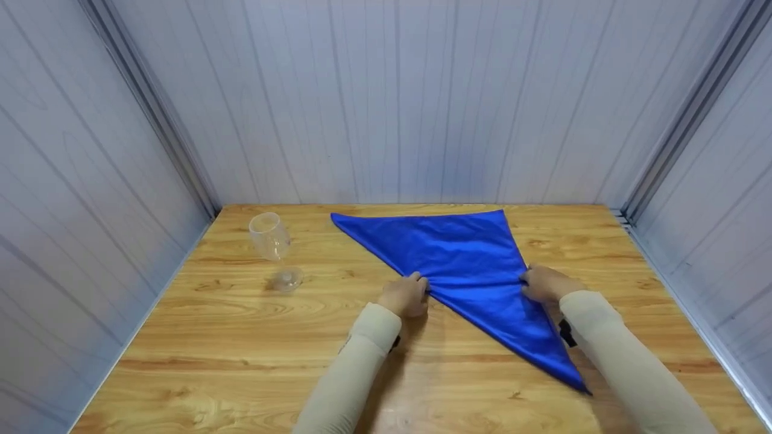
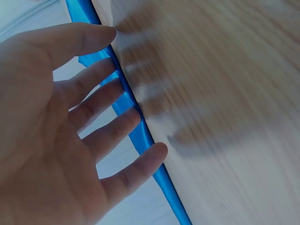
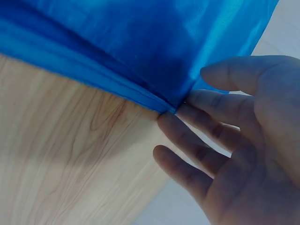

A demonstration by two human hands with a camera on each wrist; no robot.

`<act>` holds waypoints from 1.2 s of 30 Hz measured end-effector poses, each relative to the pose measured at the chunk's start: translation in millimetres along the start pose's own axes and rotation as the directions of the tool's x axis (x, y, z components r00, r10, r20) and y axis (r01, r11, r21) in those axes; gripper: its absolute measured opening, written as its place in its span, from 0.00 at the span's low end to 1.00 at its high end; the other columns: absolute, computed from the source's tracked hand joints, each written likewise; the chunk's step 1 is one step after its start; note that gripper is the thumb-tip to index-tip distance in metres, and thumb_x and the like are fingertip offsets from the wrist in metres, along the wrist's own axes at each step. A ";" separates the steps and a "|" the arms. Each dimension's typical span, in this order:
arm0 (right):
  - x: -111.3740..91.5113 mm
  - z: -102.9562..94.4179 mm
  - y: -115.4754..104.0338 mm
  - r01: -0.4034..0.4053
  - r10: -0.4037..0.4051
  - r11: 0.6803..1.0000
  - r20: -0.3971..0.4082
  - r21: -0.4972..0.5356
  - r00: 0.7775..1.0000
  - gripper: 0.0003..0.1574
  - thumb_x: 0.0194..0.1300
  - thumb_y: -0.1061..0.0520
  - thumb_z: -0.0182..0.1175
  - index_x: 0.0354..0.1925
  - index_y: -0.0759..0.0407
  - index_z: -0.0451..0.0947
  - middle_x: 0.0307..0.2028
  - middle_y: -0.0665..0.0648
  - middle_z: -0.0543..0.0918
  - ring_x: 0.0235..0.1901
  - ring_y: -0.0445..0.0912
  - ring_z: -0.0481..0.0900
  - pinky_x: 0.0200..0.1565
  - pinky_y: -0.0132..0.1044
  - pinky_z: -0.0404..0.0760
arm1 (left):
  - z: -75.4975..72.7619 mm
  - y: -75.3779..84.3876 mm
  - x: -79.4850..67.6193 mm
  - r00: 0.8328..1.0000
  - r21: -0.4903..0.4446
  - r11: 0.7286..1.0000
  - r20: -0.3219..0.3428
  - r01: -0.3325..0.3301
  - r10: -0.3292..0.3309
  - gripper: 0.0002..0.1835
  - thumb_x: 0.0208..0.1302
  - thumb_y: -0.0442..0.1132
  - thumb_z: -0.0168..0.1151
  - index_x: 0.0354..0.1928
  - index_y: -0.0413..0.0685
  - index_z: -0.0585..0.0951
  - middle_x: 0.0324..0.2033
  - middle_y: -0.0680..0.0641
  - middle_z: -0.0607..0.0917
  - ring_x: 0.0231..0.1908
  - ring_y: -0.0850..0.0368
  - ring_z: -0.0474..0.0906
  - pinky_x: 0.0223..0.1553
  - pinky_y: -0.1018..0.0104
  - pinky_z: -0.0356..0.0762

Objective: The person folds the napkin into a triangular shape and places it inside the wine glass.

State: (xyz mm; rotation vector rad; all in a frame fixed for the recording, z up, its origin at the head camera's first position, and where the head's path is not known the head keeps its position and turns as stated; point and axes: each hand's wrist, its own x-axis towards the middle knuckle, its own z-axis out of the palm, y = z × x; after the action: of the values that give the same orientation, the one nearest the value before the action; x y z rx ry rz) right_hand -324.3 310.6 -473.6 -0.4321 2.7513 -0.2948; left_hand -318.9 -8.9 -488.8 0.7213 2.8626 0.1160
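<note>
A shiny blue cloth (image 1: 464, 247) lies on the wooden table in a triangle, its long edge running from far left to near right. At the middle of that long edge is my left hand (image 1: 407, 295). In the left wrist view its fairly straight fingers (image 2: 112, 126) touch the edge, with the thumb apart. My right hand (image 1: 549, 283) is at the cloth's right edge. In the right wrist view, its extended fingers (image 3: 187, 136) meet the edge where layers bunch, and the thumb overlaps the cloth. Creases run across the cloth between both hands.
A clear stemmed glass (image 1: 269, 238) stands on the left part of the wooden table (image 1: 199, 349). White wood-grain panels (image 1: 386, 108) enclose the table at the back and both sides.
</note>
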 end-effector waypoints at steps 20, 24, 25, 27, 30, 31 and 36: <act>-1.6 -2.9 -21.0 0.026 -0.025 1.000 0.029 -0.014 0.999 0.15 0.70 0.60 0.50 0.30 0.65 0.79 0.31 0.60 0.79 0.31 0.51 0.74 0.37 0.47 0.75 | -0.1 -17.2 1.9 1.000 -0.067 0.998 -0.031 -0.002 0.000 0.15 0.71 0.42 0.58 0.56 0.50 0.79 0.52 0.49 0.78 0.54 0.51 0.78 0.49 0.51 0.79; -2.5 -1.5 -24.1 0.007 -0.007 1.000 0.024 -0.004 1.000 0.16 0.70 0.60 0.50 0.25 0.61 0.75 0.27 0.57 0.76 0.28 0.50 0.72 0.34 0.45 0.73 | 1.2 -18.0 1.7 1.000 -0.073 0.997 -0.022 -0.006 0.004 0.16 0.72 0.43 0.58 0.58 0.51 0.79 0.52 0.50 0.78 0.54 0.51 0.78 0.49 0.51 0.79; -2.7 -1.2 -24.8 0.003 -0.003 1.000 0.023 -0.002 1.000 0.16 0.70 0.60 0.51 0.24 0.60 0.74 0.26 0.56 0.75 0.27 0.50 0.72 0.34 0.44 0.73 | 1.0 -18.1 1.7 1.000 -0.075 0.997 -0.022 -0.004 0.003 0.16 0.71 0.43 0.58 0.58 0.51 0.79 0.52 0.50 0.78 0.54 0.51 0.78 0.49 0.51 0.79; -3.1 -0.7 -26.4 0.000 0.000 1.000 0.023 -0.006 1.000 0.16 0.70 0.60 0.51 0.23 0.59 0.73 0.26 0.56 0.75 0.27 0.49 0.72 0.33 0.44 0.73 | 0.2 -18.5 1.8 1.000 -0.076 0.997 -0.023 0.001 -0.003 0.16 0.71 0.43 0.59 0.58 0.51 0.78 0.52 0.50 0.78 0.54 0.52 0.78 0.49 0.50 0.79; -3.7 -0.9 -29.5 0.003 -0.003 1.000 0.029 -0.019 1.000 0.17 0.71 0.59 0.53 0.24 0.60 0.74 0.26 0.55 0.75 0.27 0.49 0.70 0.32 0.43 0.72 | -1.0 -20.3 1.2 0.999 -0.086 0.996 -0.031 0.008 -0.011 0.16 0.71 0.42 0.59 0.58 0.50 0.78 0.52 0.49 0.78 0.54 0.51 0.78 0.49 0.50 0.79; -4.1 -1.2 -30.4 0.010 -0.009 1.000 0.033 -0.026 0.999 0.17 0.71 0.59 0.53 0.24 0.60 0.74 0.26 0.55 0.75 0.26 0.49 0.70 0.32 0.43 0.72 | -1.0 -21.1 1.1 0.999 -0.086 0.996 -0.035 0.011 -0.014 0.16 0.71 0.42 0.59 0.58 0.50 0.78 0.52 0.49 0.78 0.54 0.51 0.78 0.49 0.50 0.79; -4.6 -1.7 -35.1 0.021 -0.019 0.999 0.053 -0.043 0.998 0.15 0.71 0.59 0.53 0.26 0.61 0.75 0.27 0.56 0.76 0.27 0.49 0.71 0.32 0.44 0.73 | 2.2 -24.4 1.1 0.998 -0.086 0.996 -0.053 0.012 -0.017 0.16 0.70 0.42 0.60 0.57 0.50 0.78 0.52 0.49 0.78 0.54 0.52 0.78 0.48 0.51 0.79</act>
State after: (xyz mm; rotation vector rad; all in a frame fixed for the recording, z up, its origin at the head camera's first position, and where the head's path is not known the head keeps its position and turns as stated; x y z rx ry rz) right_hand -311.7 279.6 -461.8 -0.4719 2.7079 -0.2258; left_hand -330.6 -29.8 -494.1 0.6909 2.8926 0.2588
